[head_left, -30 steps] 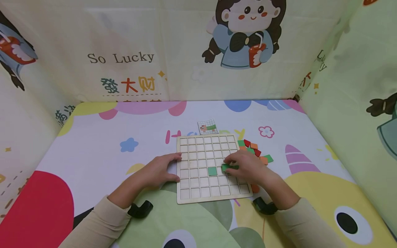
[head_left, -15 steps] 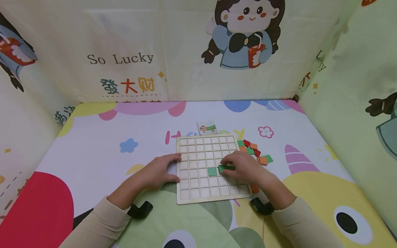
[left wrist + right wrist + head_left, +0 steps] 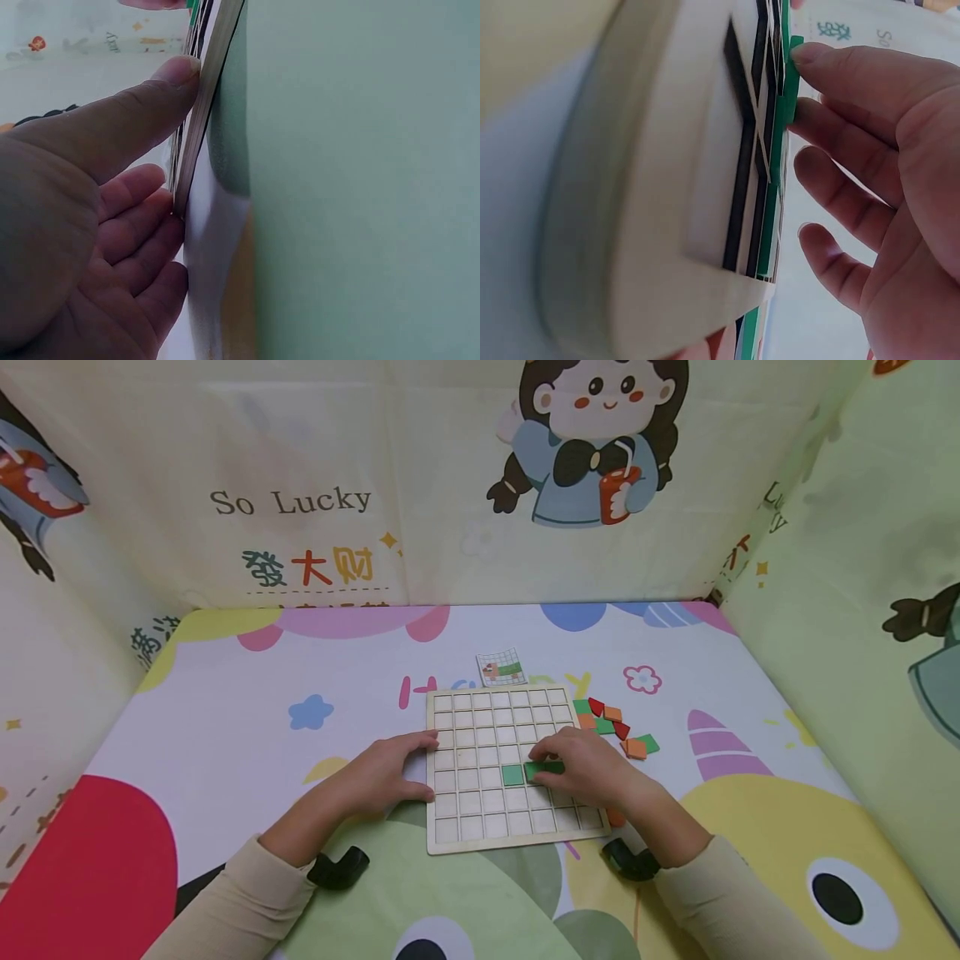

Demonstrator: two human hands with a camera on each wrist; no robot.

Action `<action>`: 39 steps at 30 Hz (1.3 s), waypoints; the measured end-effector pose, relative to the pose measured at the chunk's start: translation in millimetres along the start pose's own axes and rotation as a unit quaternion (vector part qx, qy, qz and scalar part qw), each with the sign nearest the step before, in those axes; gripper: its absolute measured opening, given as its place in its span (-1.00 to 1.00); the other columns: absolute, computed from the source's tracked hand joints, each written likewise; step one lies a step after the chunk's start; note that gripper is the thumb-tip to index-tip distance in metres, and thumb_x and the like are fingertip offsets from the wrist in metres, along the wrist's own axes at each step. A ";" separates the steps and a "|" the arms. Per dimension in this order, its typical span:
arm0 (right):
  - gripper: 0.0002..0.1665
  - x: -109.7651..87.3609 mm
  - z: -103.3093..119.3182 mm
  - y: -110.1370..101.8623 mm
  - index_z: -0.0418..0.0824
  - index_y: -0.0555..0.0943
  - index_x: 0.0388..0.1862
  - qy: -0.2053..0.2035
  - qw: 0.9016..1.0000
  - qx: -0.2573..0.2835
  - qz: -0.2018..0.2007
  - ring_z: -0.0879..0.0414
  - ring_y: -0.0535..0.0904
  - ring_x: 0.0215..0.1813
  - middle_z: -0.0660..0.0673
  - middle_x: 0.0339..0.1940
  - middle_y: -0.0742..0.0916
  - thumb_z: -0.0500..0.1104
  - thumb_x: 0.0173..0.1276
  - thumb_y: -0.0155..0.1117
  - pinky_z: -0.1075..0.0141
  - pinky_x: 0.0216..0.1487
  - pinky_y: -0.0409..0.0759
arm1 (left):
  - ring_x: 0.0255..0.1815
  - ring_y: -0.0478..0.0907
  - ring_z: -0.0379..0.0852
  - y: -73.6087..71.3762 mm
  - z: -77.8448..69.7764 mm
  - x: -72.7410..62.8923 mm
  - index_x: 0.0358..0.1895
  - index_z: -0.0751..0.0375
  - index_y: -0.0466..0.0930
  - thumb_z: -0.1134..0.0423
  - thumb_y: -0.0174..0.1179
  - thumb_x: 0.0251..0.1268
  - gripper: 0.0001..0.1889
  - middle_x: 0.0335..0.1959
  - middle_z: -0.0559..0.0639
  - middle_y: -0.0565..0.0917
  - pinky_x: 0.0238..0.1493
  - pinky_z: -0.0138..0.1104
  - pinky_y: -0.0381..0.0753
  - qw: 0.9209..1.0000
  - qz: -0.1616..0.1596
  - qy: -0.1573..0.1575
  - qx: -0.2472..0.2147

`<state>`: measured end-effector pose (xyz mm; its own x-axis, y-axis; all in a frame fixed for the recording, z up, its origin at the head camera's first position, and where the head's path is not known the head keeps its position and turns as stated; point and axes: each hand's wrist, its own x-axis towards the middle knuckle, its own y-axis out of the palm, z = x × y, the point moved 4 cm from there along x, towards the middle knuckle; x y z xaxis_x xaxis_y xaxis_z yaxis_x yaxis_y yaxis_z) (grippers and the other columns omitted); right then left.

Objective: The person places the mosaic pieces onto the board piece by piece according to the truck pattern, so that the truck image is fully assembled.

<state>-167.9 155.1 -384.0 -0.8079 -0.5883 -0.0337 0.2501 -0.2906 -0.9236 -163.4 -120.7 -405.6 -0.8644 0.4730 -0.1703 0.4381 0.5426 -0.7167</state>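
A pale wooden grid board lies flat on the table. One green square tile fills a cell near its middle. My right hand is over the board's right half and pinches another green tile between thumb and index finger, just right of the first. More green shows beneath that hand, partly hidden by it. My left hand rests at the board's left edge; its thumb touches the rim and the other fingers are loosely extended.
Red, orange and green tiles lie in a loose heap beside the board's right edge. An orange piece peeks out near the lower right corner. A small pattern card lies behind the board. Printed fabric walls stand around the table.
My right hand has shifted slightly left with the green tile, bringing it closer to the tile in the middle cell. My left hand has stayed at the board's edge.
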 end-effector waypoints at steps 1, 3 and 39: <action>-0.73 0.0 0.1 0.1 -0.12 0.73 -0.07 0.001 1.000 0.000 0.002 0.10 0.58 -0.11 0.06 -0.20 0.72 -0.08 0.28 0.48 0.20 -0.06 0.59 | 0.47 0.25 0.14 0.0 0.2 0.1 0.37 0.23 0.44 0.20 0.50 0.13 -0.29 0.48 0.01 0.36 0.40 -0.01 0.28 1.000 0.000 0.000 0.000; -0.73 0.1 0.0 0.4 -0.12 0.73 -0.07 0.004 1.000 -0.001 0.005 0.10 0.57 -0.12 0.07 -0.21 0.72 -0.08 0.28 0.48 0.20 -0.07 0.59 | 0.47 0.25 0.14 0.2 0.4 0.1 0.37 0.23 0.43 0.20 0.50 0.13 -0.29 0.48 0.01 0.36 0.40 -0.01 0.28 1.000 -0.001 0.002 0.001; -0.69 0.8 -0.4 0.8 -0.13 0.73 -0.07 0.007 1.000 -0.014 -0.005 0.11 0.57 -0.12 0.06 -0.22 0.72 -0.08 0.23 0.52 0.22 -0.10 0.58 | 0.48 0.24 0.14 -0.4 -0.4 -0.1 0.38 0.21 0.43 0.18 0.49 0.15 -0.29 0.49 0.00 0.35 0.40 -0.01 0.28 1.000 0.004 -0.008 -0.002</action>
<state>-168.5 154.7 -384.9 -0.8175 -0.5752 -0.0297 0.2273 -0.2748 -0.9343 -163.4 -120.7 -405.1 -0.8647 0.4666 -0.1860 0.4455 0.5413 -0.7131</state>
